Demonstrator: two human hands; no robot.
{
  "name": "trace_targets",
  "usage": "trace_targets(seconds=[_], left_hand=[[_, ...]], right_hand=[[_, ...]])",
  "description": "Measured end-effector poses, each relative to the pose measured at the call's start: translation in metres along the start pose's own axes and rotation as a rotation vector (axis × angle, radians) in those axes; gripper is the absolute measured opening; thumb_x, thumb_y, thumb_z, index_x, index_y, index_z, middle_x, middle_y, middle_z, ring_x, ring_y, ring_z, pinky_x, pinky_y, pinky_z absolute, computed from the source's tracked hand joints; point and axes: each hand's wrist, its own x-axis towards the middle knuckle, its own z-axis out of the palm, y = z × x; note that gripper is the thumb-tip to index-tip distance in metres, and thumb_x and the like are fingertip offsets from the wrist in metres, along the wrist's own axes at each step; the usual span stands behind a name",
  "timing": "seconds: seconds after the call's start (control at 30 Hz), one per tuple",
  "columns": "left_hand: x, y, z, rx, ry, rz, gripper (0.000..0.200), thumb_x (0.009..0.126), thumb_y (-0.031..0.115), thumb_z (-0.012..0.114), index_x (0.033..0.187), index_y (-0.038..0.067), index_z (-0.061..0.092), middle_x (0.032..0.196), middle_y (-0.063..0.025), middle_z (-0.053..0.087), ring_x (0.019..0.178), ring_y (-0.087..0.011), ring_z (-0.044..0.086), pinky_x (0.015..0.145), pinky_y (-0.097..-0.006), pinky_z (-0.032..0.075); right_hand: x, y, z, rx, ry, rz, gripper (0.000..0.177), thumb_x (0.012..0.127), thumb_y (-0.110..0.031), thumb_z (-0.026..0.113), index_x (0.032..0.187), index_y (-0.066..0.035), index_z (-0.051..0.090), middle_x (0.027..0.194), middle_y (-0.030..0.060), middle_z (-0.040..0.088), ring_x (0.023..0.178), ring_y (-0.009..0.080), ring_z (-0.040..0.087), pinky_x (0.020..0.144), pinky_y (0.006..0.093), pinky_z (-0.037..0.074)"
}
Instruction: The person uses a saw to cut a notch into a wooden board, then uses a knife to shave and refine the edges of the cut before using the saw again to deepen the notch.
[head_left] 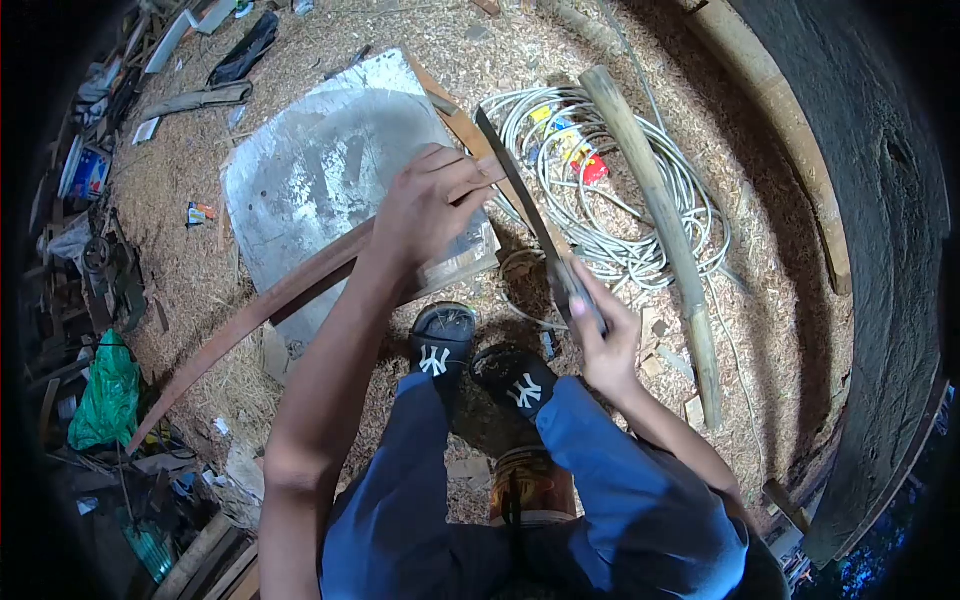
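My left hand [430,195] is closed around a long, curved reddish-brown wooden strip [270,300], which runs from the lower left up to the middle of the view. Its far end pokes out past my fingers. In my right hand [608,340] is the handle of a machete [535,215], its long dark blade pointing up and away. The blade crosses close to the strip's far end, just right of my left fingers. Beneath the strip and my left hand lies a worn silvery metal sheet [330,170] on the ground.
A coil of pale cable [540,140] lies to the right, with a wooden pole [650,180] across it. Another wooden strip [455,115] slants behind the blade. A big dark log [870,200] edges the right side. Left are scrap and a green plastic bag [105,395]. Wood shavings cover the ground.
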Motion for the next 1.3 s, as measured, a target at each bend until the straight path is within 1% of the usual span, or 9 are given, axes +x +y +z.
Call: trace_targets(seconds=[0.4,0.47,0.6,0.8,0.9,1.0,1.07,1.13,1.3], left_hand=[[-0.001,0.005,0.004,-0.024,0.077,-0.014,0.018,0.082,0.009,0.081,0.099,0.010,0.080,0.099,-0.0065,0.076,0.093,-0.0242,0.070,0.082,-0.0354,0.057],[-0.001,0.006,0.003,-0.033,0.077,-0.020,0.018,0.081,0.009,0.081,0.099,0.009,0.080,0.099,-0.0065,0.076,0.093,-0.0238,0.070,0.082,-0.0351,0.057],[0.001,-0.002,0.007,-0.075,0.095,0.003,0.017,0.080,0.009,0.083,0.096,0.009,0.080,0.099,-0.0067,0.077,0.091,-0.0231,0.070,0.079,-0.0339,0.057],[0.001,0.001,0.007,-0.079,0.093,-0.015,0.015,0.080,0.008,0.082,0.094,0.009,0.080,0.099,-0.0067,0.076,0.092,-0.0230,0.070,0.080,-0.0345,0.057],[-0.001,0.001,0.009,-0.052,0.104,-0.005,0.015,0.080,0.008,0.082,0.095,0.009,0.080,0.098,-0.0067,0.076,0.093,-0.0235,0.070,0.081,-0.0348,0.057],[0.001,0.004,0.007,-0.056,0.102,-0.015,0.015,0.080,0.008,0.082,0.095,0.008,0.079,0.096,-0.0066,0.075,0.092,-0.0237,0.070,0.081,-0.0347,0.057],[0.004,0.002,0.006,-0.047,0.093,-0.013,0.015,0.080,0.009,0.082,0.095,0.008,0.079,0.096,-0.0067,0.075,0.091,-0.0238,0.070,0.080,-0.0347,0.057],[0.001,0.002,0.007,-0.045,0.072,-0.022,0.016,0.080,0.010,0.082,0.095,0.008,0.079,0.095,-0.0068,0.074,0.091,-0.0239,0.069,0.080,-0.0348,0.057],[0.003,0.002,0.007,-0.023,0.082,-0.021,0.014,0.081,0.010,0.081,0.095,0.008,0.079,0.094,-0.0071,0.074,0.090,-0.0245,0.069,0.080,-0.0354,0.057]], right_hand=[[-0.040,0.010,-0.015,0.137,0.035,0.241,0.043,0.103,-0.007,0.054,0.144,0.003,0.054,0.136,0.0207,0.065,0.125,0.0219,0.062,0.108,0.0336,0.044],[-0.021,0.003,-0.009,0.002,-0.004,0.020,0.042,0.102,-0.006,0.055,0.144,0.003,0.055,0.136,0.0207,0.065,0.128,0.0215,0.060,0.109,0.0330,0.042],[0.034,-0.003,0.021,0.166,0.076,0.137,0.040,0.101,-0.007,0.058,0.140,0.004,0.058,0.136,0.0213,0.065,0.126,0.0227,0.061,0.108,0.0329,0.044],[-0.029,0.016,-0.005,-0.009,0.040,-0.035,0.043,0.102,-0.007,0.055,0.144,0.005,0.053,0.138,0.0218,0.064,0.127,0.0239,0.061,0.109,0.0340,0.043],[-0.050,0.020,-0.017,0.254,0.016,0.330,0.043,0.104,-0.010,0.052,0.144,0.005,0.052,0.135,0.0206,0.066,0.125,0.0227,0.062,0.107,0.0335,0.044],[-0.019,0.014,-0.004,0.157,0.045,0.172,0.041,0.104,-0.011,0.053,0.142,0.004,0.056,0.133,0.0202,0.067,0.122,0.0208,0.063,0.106,0.0330,0.045],[0.015,-0.003,0.008,0.146,0.049,0.372,0.040,0.103,-0.012,0.056,0.140,0.002,0.059,0.135,0.0210,0.065,0.124,0.0198,0.061,0.107,0.0332,0.044],[0.027,0.009,0.018,0.135,0.099,0.131,0.041,0.103,-0.014,0.059,0.141,0.000,0.059,0.127,0.0188,0.070,0.110,0.0173,0.066,0.099,0.0319,0.048],[-0.037,0.022,-0.009,0.025,0.003,0.094,0.042,0.104,-0.009,0.052,0.145,-0.001,0.056,0.101,0.0081,0.074,0.071,0.0060,0.054,0.067,0.0235,0.046]])
